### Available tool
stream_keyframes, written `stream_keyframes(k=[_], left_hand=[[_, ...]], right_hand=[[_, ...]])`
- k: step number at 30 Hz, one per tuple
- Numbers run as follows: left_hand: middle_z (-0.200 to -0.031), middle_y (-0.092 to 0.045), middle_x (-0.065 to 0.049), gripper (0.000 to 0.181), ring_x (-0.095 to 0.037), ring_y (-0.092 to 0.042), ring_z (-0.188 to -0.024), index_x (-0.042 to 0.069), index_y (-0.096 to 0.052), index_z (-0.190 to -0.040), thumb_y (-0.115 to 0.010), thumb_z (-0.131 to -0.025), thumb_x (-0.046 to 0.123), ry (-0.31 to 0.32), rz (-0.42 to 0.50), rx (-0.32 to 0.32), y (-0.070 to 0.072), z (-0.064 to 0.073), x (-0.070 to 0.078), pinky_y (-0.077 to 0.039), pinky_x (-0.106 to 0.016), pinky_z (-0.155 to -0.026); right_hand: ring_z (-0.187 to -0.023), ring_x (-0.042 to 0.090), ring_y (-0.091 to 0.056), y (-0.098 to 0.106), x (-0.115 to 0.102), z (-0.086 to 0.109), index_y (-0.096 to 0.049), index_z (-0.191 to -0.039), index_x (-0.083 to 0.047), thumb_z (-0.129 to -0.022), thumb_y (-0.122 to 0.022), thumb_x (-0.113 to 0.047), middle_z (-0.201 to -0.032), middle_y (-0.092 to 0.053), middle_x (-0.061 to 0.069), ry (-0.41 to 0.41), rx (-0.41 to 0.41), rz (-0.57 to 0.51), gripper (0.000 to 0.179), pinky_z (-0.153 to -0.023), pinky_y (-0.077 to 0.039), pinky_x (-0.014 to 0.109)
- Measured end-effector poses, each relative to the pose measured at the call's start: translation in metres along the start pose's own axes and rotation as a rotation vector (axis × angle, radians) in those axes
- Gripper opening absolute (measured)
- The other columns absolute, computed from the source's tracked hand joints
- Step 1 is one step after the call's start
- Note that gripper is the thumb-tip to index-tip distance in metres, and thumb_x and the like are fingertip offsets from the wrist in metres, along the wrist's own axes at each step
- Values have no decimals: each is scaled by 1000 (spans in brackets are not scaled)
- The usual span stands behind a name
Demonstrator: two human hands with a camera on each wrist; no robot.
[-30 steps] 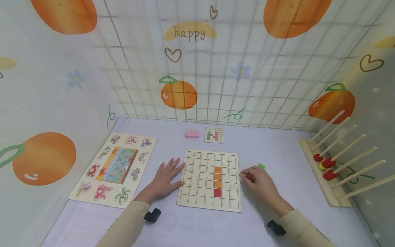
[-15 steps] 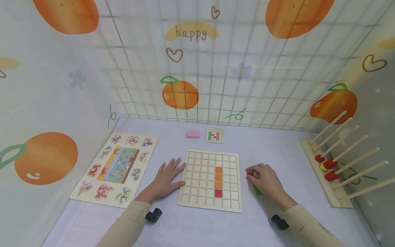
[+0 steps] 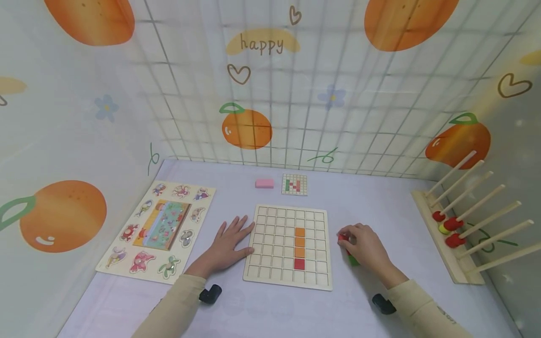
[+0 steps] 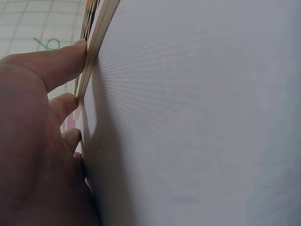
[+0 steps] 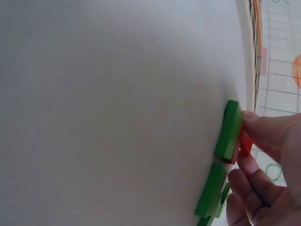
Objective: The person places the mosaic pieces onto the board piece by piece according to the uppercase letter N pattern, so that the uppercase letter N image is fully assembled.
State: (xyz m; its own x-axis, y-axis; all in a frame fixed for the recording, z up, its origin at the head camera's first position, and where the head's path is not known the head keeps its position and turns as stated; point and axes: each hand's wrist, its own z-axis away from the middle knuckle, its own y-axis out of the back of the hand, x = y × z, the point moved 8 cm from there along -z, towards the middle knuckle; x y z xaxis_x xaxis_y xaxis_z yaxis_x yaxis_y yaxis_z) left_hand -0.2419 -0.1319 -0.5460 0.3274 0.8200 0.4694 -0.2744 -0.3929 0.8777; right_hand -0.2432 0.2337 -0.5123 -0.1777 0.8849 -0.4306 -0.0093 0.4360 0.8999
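The left hand (image 3: 226,246) lies with spread fingers on the table, thumb and fingertips at the left edge of a wooden grid board (image 3: 270,277). In the left wrist view its fingertips (image 4: 81,49) touch the board's side. One column of the board bears a stack of orange squares (image 3: 299,241) and a red square (image 3: 299,264). Right of the board, the right hand (image 3: 364,246) pinches a red block (image 5: 247,144) between thumb and fingers. Green blocks (image 5: 229,131) lie right beside and under that hand, partly hidden by it.
Behind the board are a pink block (image 3: 264,183) and a small pattern card (image 3: 294,185). An animal puzzle board (image 3: 127,270) lies at left. A wooden peg rack (image 3: 444,256) with red and yellow beads stands at right, its pegs leaning up.
The right hand has moved slightly right, away from the board's edge, and onto the blocks, where green shows below its fingers. The left hand and the board's squares stay the same.
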Motion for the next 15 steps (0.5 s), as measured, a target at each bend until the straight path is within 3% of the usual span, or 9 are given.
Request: stream_keyframes(k=[9, 15], left_hand=[[-170, -15, -5, 74, -27, -3, -157, 21, -34, -161, -59, -99, 53, 2, 3, -5, 1, 1, 1, 6, -54, -125], [-170, -14, -4, 75, -26, -3, -157, 23, -33, -161, -58, -98, 54, 6, 1, -6, 0, 0, 0, 6, -53, -126]], right_hand=[[-75, 17, -53, 4, -6, 2, -72, -101, -20, -84, -85, -25, -78, -59, -7, 93, -8, 121, 22, -66, -47, 35], [-73, 15, -52, 4, -6, 2, -71, -99, -21, -85, -85, -24, -75, -58, -7, 101, -29, 120, 20, -65, -48, 33]])
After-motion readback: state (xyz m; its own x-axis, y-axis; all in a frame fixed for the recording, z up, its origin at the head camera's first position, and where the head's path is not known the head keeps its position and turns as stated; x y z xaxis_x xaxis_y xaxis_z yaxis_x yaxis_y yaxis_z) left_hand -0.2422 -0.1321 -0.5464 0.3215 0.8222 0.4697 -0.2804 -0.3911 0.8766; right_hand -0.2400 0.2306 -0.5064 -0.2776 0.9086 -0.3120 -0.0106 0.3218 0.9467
